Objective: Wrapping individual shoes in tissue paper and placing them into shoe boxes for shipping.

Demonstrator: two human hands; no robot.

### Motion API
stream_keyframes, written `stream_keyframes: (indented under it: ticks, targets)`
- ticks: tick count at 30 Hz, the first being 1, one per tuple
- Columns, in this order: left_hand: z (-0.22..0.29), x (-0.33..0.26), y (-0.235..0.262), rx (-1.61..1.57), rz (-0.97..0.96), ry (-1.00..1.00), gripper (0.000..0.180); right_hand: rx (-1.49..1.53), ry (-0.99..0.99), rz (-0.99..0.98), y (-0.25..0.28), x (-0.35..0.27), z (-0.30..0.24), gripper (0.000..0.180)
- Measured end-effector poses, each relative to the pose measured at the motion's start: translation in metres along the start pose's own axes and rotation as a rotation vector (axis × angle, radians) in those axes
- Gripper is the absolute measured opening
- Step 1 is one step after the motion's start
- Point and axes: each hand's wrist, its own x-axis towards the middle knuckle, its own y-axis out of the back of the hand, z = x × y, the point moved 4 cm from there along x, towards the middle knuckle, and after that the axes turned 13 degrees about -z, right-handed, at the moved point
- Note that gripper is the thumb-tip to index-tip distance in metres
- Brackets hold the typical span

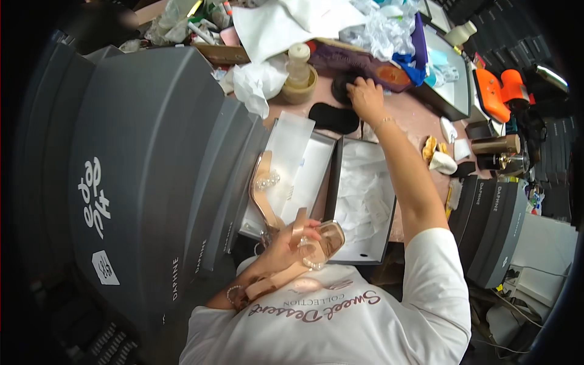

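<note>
Gripping nude sandal [329, 238] in left hand [286, 248], lower centre of frame | with right hand [366, 99] at round black item [341, 89], upper centre; can't tell grip | could drop sandal, scuff pearls [312, 263]: one-handed hold

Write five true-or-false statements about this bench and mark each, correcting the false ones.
1. The left hand holds a sandal. True.
2. The right hand is inside a box. False: it is at a round black thing.
3. Crumpled white paper lies in the open box. True.
4. The bottle lies on its side. False: it stands upright.
5. Another sandal, with pearly beads, lies left of that box. True.
</note>
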Motion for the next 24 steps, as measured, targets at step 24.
stream_keyframes:
  ticks: [24]
  targets:
    - [-0.039,-0.036,-0.048,-0.245,-0.001,0.351,0.051,0.615,0.319,-0.152,0.08,-0.393,-0.164,0.016]
